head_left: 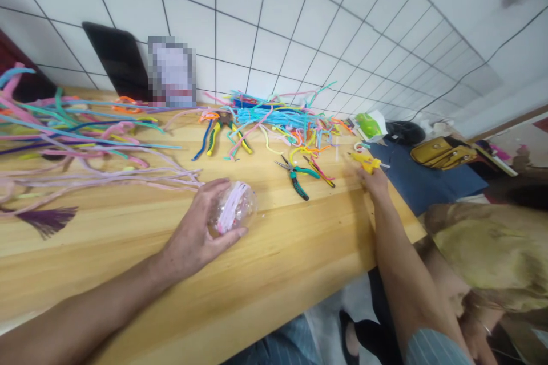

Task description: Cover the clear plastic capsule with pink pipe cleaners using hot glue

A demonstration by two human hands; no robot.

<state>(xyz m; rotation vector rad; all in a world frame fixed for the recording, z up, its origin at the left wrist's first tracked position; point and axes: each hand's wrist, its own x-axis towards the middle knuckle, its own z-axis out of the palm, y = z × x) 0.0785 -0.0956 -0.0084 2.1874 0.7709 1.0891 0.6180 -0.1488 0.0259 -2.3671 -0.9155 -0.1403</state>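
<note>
My left hand (194, 234) is wrapped around a clear plastic ball (247, 205) at the table's middle. A pale lilac band runs over the ball, and small reddish bits show through it. At the right end of the table, my right hand (375, 182) grips a yellow glue gun (369, 163); a whitish stick juts from its right side. Between the hands lie teal-and-black pliers (295, 174) with their jaws apart. Yellow-and-green pliers (214, 136) rest farther back. My right fingers are partly hidden by the hand itself.
Many pipe cleaners (85, 131) spread over the left side of the wooden table (265, 262), and a bundle of blue ones (274, 117) lies by the tiled wall. A black tablet-like slab (115, 60) leans there. Another person (488, 251) sits at right, near a yellow bag (443, 153).
</note>
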